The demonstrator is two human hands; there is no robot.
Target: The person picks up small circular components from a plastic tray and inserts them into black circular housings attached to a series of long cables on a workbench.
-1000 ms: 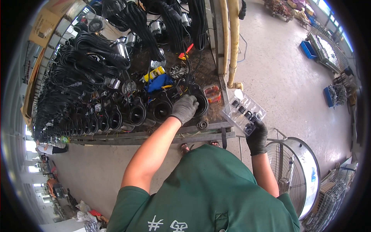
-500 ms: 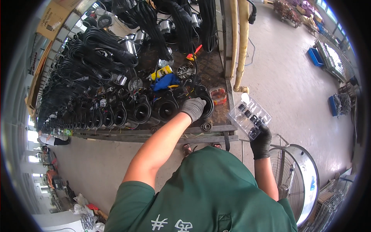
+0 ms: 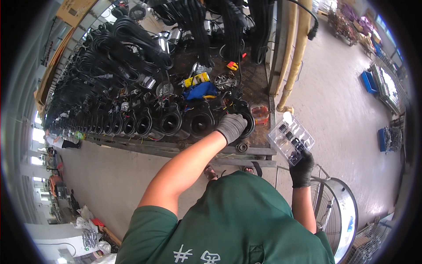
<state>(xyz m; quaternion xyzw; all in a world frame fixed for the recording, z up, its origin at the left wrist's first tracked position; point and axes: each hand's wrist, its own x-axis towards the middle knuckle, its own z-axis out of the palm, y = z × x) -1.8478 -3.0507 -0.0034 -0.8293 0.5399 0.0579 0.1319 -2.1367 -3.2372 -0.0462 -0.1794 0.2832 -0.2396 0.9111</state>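
Observation:
My left hand (image 3: 233, 127), in a grey knit glove, is at the last black round housing (image 3: 249, 124) of a long row. Its fingers are curled together over the housing's mouth; their tips and anything in them are hidden. In my dark-gloved right hand (image 3: 302, 169) is a clear plastic compartment box (image 3: 303, 130), held by its near end beyond the bench's right end. Small black ring-shaped parts (image 3: 286, 133) sit inside the box. Left of my left hand stands another black housing (image 3: 202, 125), open side toward me.
On the bench lie a blue cloth (image 3: 200, 91), a yellow can (image 3: 196, 79), a dish of screws (image 3: 225, 81) and a red-tinted tub (image 3: 260, 114). Bundled black cables (image 3: 140, 42) hang behind. Yellowish pipes (image 3: 295, 57) rise at the bench's right end. A large fan (image 3: 345, 215) stands at lower right.
The view has shifted, so the bench and both hands sit slightly further right and lower. My left hand stays at the same housing, and my right hand keeps holding the box.

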